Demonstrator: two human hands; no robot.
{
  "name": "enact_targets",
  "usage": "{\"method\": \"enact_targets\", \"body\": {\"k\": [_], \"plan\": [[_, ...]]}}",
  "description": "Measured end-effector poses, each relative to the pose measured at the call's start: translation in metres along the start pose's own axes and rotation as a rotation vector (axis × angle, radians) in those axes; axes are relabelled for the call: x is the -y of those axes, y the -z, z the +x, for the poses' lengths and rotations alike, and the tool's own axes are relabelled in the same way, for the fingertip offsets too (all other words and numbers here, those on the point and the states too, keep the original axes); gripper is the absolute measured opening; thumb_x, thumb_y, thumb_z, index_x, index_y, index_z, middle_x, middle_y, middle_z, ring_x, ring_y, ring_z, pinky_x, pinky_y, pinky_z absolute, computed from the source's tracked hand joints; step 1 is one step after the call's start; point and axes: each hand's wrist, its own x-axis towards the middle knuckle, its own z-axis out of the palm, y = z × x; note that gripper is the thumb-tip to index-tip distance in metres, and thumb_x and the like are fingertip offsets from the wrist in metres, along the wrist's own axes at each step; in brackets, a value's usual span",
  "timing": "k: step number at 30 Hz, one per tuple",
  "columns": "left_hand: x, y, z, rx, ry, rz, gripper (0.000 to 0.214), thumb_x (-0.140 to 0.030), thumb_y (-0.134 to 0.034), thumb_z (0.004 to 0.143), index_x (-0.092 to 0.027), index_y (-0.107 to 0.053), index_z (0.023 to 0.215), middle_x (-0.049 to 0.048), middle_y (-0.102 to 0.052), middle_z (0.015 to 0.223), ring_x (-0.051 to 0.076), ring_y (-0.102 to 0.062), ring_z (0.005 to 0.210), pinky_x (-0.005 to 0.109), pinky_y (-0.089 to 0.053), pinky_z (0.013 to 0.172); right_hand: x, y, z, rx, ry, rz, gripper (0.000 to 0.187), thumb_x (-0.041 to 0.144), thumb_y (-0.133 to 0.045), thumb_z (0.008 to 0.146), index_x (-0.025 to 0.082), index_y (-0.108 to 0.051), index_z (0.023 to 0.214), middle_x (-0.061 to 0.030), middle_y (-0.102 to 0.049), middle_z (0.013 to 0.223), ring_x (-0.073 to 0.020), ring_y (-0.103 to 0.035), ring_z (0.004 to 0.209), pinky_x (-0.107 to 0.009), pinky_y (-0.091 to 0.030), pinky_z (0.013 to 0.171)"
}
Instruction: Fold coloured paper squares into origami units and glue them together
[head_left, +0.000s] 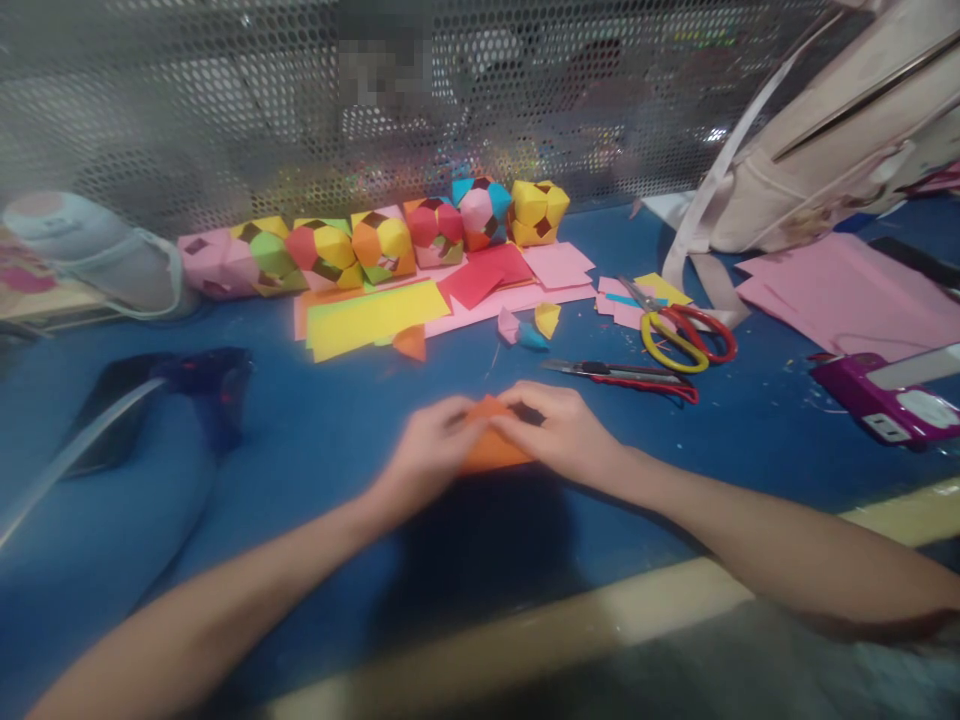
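Paper (495,455), orange and seemingly folded to a peak on its far side, sits between the person's two hands, just above or on the table (315,440); which of the two cannot be told. The left hand (439,435) pinches it from the left, thumb on the near face and fingers curled behind. The right hand (559,420) pinches it from the right in the same way, its thumb pointing inward. Neither hand is nearer: both touch the paper, and their thumbs almost meet over its upper part. Its long lower edge runs roughly left to right, from one hand to the other, facing the person. Blur hides the exact creases.

Beyond the hands lie a small orange piece (410,343), ahead and to the left, and pink (508,325), blue (533,338) and yellow (547,319) pieces straight ahead. The cutter (634,376) lies beyond the right hand, its length also running left to right, with scissors (654,318) behind it.
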Motion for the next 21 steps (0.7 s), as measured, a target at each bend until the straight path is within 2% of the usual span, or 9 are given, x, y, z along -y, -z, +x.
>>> {"method": "enact_targets", "body": {"k": [5, 9, 15, 21], "plan": [[-0.001, 0.001, 0.001, -0.012, 0.015, 0.042, 0.021, -0.032, -0.053, 0.078, -0.015, -0.056, 0.066, -0.0037, -0.049, 0.06, 0.009, -0.042, 0.057, 0.019, -0.031, 0.051, 0.002, -0.001, 0.0, -0.02, 0.04, 0.025, 0.007, 0.015, -0.055, 0.082, 0.015, -0.062, 0.083, -0.0029, -0.063, 0.075, -0.0129, -0.058, 0.068, -0.025, -0.046, 0.064], [-0.001, 0.002, 0.002, 0.007, 0.011, -0.039, 0.017, -0.029, -0.055, 0.076, -0.016, -0.064, 0.074, -0.0012, -0.061, 0.069, 0.011, -0.05, 0.064, 0.02, -0.038, 0.058, 0.0, -0.001, 0.001, -0.02, 0.14, 0.072, 0.014, 0.009, -0.052, 0.083, 0.015, -0.064, 0.086, -0.0045, -0.064, 0.08, -0.0129, -0.06, 0.075, -0.025, -0.048, 0.07], [-0.001, 0.01, 0.006, 0.079, 0.062, -0.135, 0.018, -0.029, -0.056, 0.073, -0.017, -0.069, 0.076, 0.0019, -0.068, 0.077, 0.014, -0.058, 0.072, 0.024, -0.043, 0.067, -0.007, 0.001, 0.001, 0.007, 0.288, 0.064, 0.024, 0.006, -0.047, 0.085, 0.017, -0.066, 0.094, -0.0047, -0.062, 0.081, -0.012, -0.059, 0.076, -0.026, -0.05, 0.069], [0.003, 0.014, 0.009, 0.099, 0.063, -0.119, 0.02, -0.026, -0.054, 0.073, -0.018, -0.07, 0.082, 0.001, -0.069, 0.079, 0.014, -0.059, 0.073, 0.024, -0.044, 0.067, -0.006, 0.004, 0.001, 0.022, 0.282, 0.031, 0.031, 0.003, -0.043, 0.082, 0.018, -0.067, 0.095, -0.005, -0.061, 0.082, -0.012, -0.059, 0.076, -0.027, -0.051, 0.069]]}}
